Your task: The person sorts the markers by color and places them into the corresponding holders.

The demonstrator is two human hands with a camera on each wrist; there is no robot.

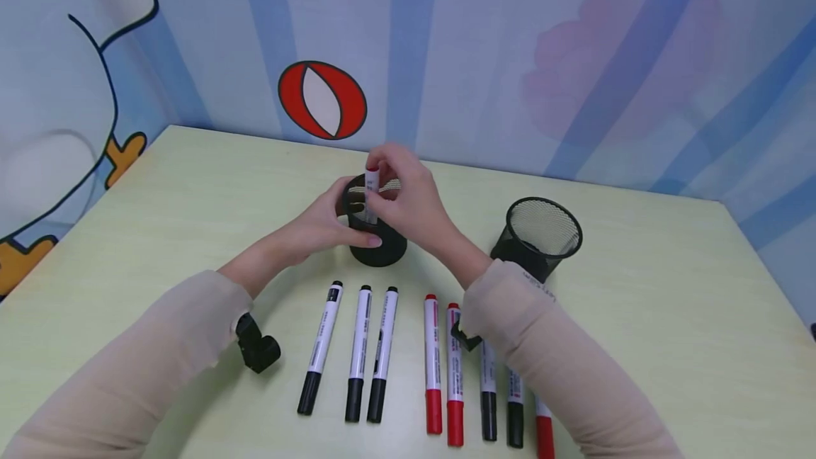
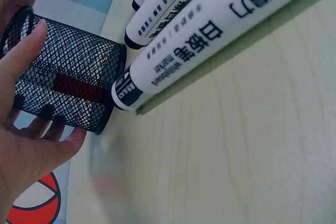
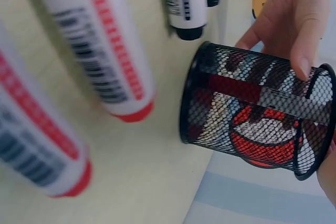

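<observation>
My left hand (image 1: 319, 224) grips a black mesh pen holder (image 1: 381, 252) from its left side, thumb across the front and fingers around the back. Above the rim, my right hand (image 1: 413, 193) pinches the upper end of a white marker with red ends (image 1: 372, 193). The marker stands inside the pen holder, its red cap (image 2: 79, 88) pointing down and visible through the mesh in the left wrist view. From the right wrist, the same pen holder (image 3: 252, 103) shows the left thumb (image 3: 304, 51) near its rim.
A second mesh pen holder (image 1: 538, 236) stands to the right, behind the right forearm. In front lie three black markers (image 1: 358, 353), two red markers (image 1: 433, 360), and further black and red ones partly under the right sleeve (image 1: 542, 346). A patterned wall (image 1: 478, 55) closes the table's back.
</observation>
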